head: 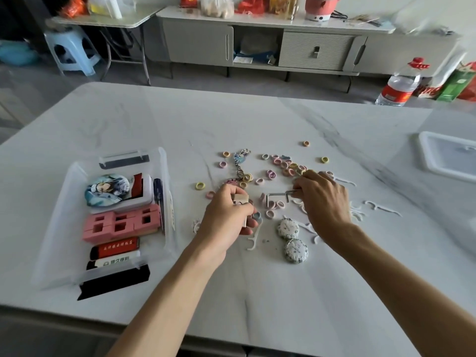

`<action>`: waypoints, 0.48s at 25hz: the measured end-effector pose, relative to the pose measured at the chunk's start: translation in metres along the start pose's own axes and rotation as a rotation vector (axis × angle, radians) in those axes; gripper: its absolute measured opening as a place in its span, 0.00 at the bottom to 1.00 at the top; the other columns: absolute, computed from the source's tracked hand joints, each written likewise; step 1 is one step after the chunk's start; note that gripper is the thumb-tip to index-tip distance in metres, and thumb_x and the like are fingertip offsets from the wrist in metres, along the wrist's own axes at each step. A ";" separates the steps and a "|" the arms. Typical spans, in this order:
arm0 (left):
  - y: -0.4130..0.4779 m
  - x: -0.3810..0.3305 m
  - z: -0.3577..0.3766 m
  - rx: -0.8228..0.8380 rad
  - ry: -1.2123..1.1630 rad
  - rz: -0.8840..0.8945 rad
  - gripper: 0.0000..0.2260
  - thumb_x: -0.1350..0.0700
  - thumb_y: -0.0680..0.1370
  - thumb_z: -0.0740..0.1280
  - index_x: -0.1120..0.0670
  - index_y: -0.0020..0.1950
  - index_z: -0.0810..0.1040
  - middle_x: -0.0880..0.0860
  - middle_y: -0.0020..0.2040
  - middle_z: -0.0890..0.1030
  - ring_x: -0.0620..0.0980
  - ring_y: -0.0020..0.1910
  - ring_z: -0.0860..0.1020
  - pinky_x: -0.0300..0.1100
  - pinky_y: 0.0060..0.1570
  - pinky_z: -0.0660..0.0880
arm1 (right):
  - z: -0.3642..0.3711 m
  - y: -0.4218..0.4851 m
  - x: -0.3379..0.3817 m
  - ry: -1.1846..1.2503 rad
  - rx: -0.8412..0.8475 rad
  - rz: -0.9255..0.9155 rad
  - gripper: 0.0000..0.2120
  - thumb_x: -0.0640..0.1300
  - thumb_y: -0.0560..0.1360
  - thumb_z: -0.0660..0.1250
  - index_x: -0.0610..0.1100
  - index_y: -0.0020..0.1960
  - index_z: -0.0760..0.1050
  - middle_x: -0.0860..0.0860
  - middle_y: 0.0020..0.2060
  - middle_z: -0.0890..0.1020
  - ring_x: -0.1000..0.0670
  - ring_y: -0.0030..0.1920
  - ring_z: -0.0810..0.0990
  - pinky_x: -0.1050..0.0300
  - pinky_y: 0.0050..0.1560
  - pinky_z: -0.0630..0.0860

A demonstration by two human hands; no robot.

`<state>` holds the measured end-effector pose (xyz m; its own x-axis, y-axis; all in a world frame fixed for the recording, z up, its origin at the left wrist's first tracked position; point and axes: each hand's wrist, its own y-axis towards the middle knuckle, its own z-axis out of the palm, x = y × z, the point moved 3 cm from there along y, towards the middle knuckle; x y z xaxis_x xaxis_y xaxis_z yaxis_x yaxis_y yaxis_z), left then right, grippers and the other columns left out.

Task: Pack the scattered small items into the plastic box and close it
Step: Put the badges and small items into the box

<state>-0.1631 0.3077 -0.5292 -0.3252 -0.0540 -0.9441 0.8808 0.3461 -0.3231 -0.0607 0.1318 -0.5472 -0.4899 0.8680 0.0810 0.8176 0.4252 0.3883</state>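
Metal hex key is pinched by the right hand; a beige block is gripped in the left hand's curled fingers above the tabletop.

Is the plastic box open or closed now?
Open. The plastic box has no cover, its contents show from above; a white lid lies apart, far right on the table.
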 end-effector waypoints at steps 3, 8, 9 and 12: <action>-0.002 0.001 0.003 0.021 0.040 0.021 0.10 0.68 0.75 0.62 0.55 0.49 0.77 0.53 0.36 0.79 0.47 0.27 0.75 0.39 0.29 0.76 | -0.017 -0.005 -0.002 -0.026 0.008 0.066 0.06 0.44 0.75 0.70 0.45 0.41 0.77 0.51 0.37 0.82 0.45 0.36 0.79 0.57 0.32 0.64; -0.003 0.001 0.010 0.082 0.080 0.100 0.12 0.62 0.74 0.71 0.48 0.54 0.81 0.50 0.35 0.78 0.42 0.26 0.74 0.37 0.29 0.76 | -0.034 -0.024 -0.006 0.548 0.080 0.421 0.06 0.39 0.72 0.72 0.43 0.36 0.80 0.51 0.26 0.80 0.53 0.26 0.75 0.57 0.28 0.72; -0.002 0.000 0.011 0.093 0.090 0.137 0.12 0.60 0.74 0.73 0.47 0.55 0.81 0.49 0.37 0.79 0.42 0.26 0.73 0.37 0.28 0.74 | -0.036 -0.030 -0.002 0.727 0.122 0.492 0.06 0.38 0.71 0.72 0.43 0.36 0.81 0.51 0.25 0.81 0.55 0.25 0.76 0.60 0.27 0.74; -0.001 -0.002 0.009 0.106 0.149 0.244 0.05 0.56 0.76 0.72 0.51 0.51 0.83 0.50 0.38 0.80 0.42 0.25 0.72 0.36 0.24 0.69 | -0.036 -0.049 0.019 1.132 0.286 0.590 0.07 0.36 0.72 0.73 0.44 0.37 0.84 0.48 0.28 0.83 0.55 0.27 0.78 0.66 0.29 0.75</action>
<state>-0.1600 0.2995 -0.5279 -0.1397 0.1590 -0.9773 0.9676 0.2315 -0.1007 -0.1214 0.1185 -0.5315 0.0950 0.3050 0.9476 0.9617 0.2178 -0.1665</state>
